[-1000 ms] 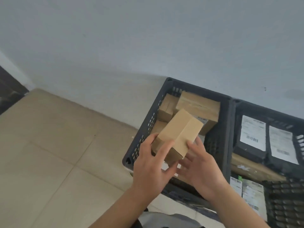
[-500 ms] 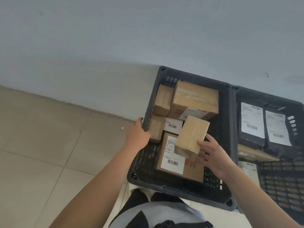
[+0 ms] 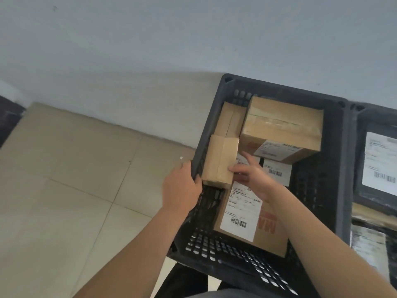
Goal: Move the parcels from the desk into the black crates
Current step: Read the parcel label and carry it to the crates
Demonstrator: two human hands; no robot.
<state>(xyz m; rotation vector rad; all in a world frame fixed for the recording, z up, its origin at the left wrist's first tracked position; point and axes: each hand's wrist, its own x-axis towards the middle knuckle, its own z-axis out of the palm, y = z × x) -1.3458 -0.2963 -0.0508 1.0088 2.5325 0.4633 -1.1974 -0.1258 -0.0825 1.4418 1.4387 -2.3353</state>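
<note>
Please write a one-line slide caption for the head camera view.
Right hand sets a small brown parcel into the black crate while left hand grips its rim.

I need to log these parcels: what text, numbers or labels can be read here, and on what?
No text is legible.
White label on the near box: barcode and print, too blurred.
Red print on the near box: unreadable.
Label on the far large box: blurred.
Small white label: barcode only.
Label in the right crate: blurred.
</note>
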